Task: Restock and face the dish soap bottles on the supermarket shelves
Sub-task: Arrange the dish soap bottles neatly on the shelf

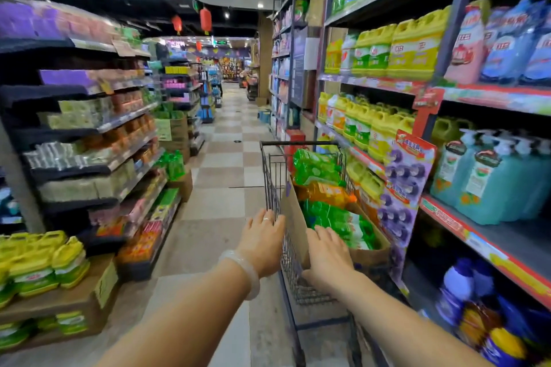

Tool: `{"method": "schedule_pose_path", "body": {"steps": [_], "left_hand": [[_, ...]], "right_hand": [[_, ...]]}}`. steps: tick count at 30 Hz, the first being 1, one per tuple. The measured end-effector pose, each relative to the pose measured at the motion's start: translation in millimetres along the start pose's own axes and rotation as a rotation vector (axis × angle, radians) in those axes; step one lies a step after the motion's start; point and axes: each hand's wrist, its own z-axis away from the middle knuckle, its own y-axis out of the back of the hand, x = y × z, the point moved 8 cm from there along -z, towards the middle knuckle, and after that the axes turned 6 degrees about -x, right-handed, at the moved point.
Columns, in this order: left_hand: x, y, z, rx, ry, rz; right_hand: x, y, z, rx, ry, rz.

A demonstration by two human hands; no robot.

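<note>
From the head view, the left hand grips the shopping cart rim, fingers curled over it. The right hand rests on the cardboard box in the cart, fingers straight and together. Green dish soap bottles fill the box; yellow ones line the shelves at right. Labels are blurred, unreadable.

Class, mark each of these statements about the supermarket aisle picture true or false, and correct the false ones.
1. Both hands are at the near end of a shopping cart. True.
2. The cart is empty. False: it holds a cardboard box with green packs.
3. The left hand wears a ring. True.
4. The right hand holds a yellow bottle. False: it rests on the box edge.
5. The cart stands beside the left shelves. False: it is by the right shelves.
</note>
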Motion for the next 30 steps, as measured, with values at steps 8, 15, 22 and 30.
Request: {"method": "schedule_pose_path", "body": {"steps": [8,15,22,30], "left_hand": [[-32.0,-40.8,-161.3,-0.055,-0.113,-0.002],[-63.1,-32.9,-339.1,-0.083,-0.140,-0.017],[-59.9,-35.0,-486.7,-0.116,-0.249,-0.021],[-37.5,-47.8,-660.5,-0.062,-0.427,-0.064]], "right_hand": [[43.4,-24.0,-173.6,-0.059,-0.083,-0.050],[89.1,-12.8,-337.4,-0.070,-0.133,-0.145],[152.5,-10.7,-450.6,-0.096,-0.236,-0.177],[237.0,-42.9,-537.8,-0.106,-0.532,-0.460]]}}
